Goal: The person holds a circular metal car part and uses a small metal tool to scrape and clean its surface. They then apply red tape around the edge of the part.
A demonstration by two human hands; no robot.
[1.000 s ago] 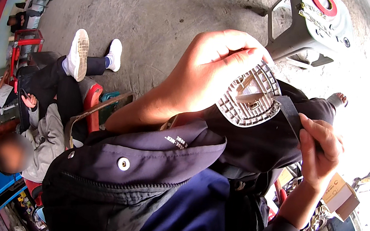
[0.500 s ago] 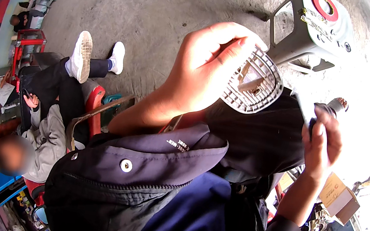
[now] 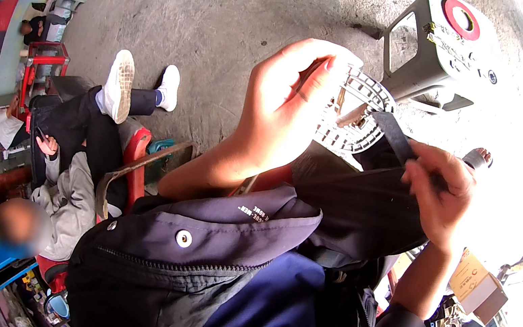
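My left hand point(image 3: 283, 112) pinches the left side of a pale grey, rounded plastic grille point(image 3: 354, 139), raised in front of me. The piece has a slotted rim and a brownish strip across its middle. A flat, dark knife-like blade point(image 3: 394, 136) sticks out of my right hand point(image 3: 443, 192), whose fingers are closed around its lower end. Its tip reaches the right rim of the grille; I cannot tell whether it touches. My left fingers hide part of the grille, and my right fingers cover the tool's handle.
A grey plastic stool point(image 3: 423, 52) carrying a red tape roll point(image 3: 462, 19) stands at the far right. To the left, a person in grey point(image 3: 69, 191) sits with white shoes point(image 3: 122, 86) stretched out. Cardboard boxes point(image 3: 472, 282) and clutter lie at the lower right.
My right hand has moved left, bringing the blade from beside the grille to its right rim. The grille has shifted slightly left in my left hand.
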